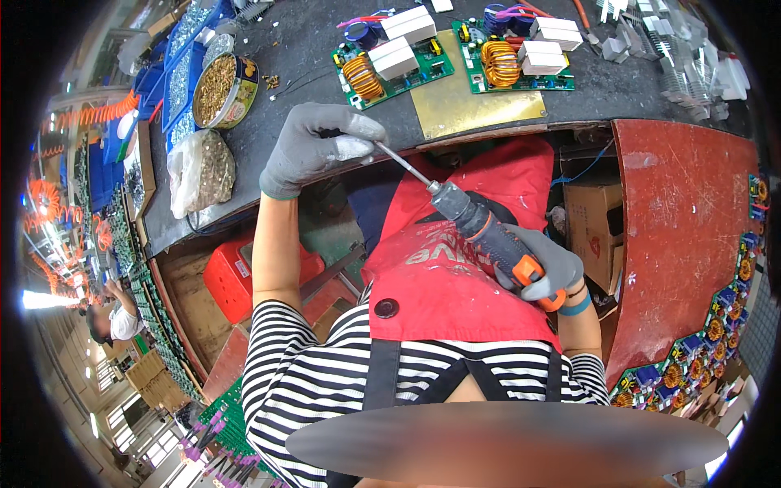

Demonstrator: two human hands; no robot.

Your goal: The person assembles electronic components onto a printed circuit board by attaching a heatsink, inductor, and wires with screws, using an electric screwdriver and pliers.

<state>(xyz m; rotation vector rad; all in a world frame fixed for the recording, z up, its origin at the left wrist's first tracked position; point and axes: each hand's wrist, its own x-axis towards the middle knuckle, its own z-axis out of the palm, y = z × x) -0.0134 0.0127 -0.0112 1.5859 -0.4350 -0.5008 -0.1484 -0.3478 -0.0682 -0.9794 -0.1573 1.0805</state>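
My right hand [553, 264], in a grey glove, is wrapped round the handle of a black and orange power screwdriver [480, 228]. The tool lies slantwise in front of the red apron, its long metal bit [409, 167] aimed up and to the left. At the bit's tip, the thumb and forefinger of my gloved left hand [321, 146] are pinched together. Whether a small screw sits between those fingertips is too small to tell. Just beyond, on the dark bench, lies a green circuit board [431, 71] with a copper coil and white blocks. A similar board [488, 80] sits to its right.
A yellow metal plate [480, 114] lies at the bench's front edge. On the left are a round tin of small brass parts [220, 89], blue bins [181, 85] of screws and a plastic bag [199, 172]. Metal heat sinks [679, 57] crowd the far right.
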